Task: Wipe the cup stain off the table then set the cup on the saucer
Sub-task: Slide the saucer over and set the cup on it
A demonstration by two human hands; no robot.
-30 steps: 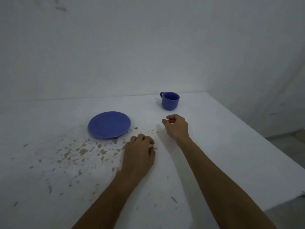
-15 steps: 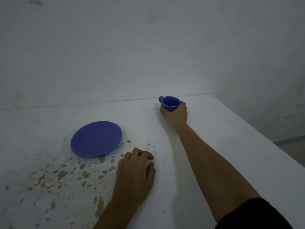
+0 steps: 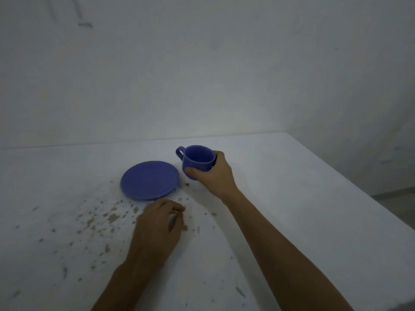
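Note:
A blue cup (image 3: pixel 197 158) is gripped around its side by my right hand (image 3: pixel 213 176), with its handle pointing left. It sits upright just right of the blue saucer's (image 3: pixel 149 180) far rim, and I cannot tell whether its base touches the table. The saucer lies flat and bare on the white table (image 3: pixel 292 198). My left hand (image 3: pixel 157 230) rests knuckles up just in front of the saucer, fingers curled on a pale scrap that looks like a white wipe (image 3: pixel 174 213), mostly hidden. Brown stain flecks (image 3: pixel 110 217) spread left of that hand.
The table meets a white wall at the back. Its right edge (image 3: pixel 359 194) runs diagonally toward me, with floor (image 3: pixel 397 198) beyond it. More small brown specks (image 3: pixel 240 291) dot the near surface between my forearms.
My right hand reached to the cup at the back, closed on it and carried it nearer, beside the saucer. My left hand stayed in front of the saucer.

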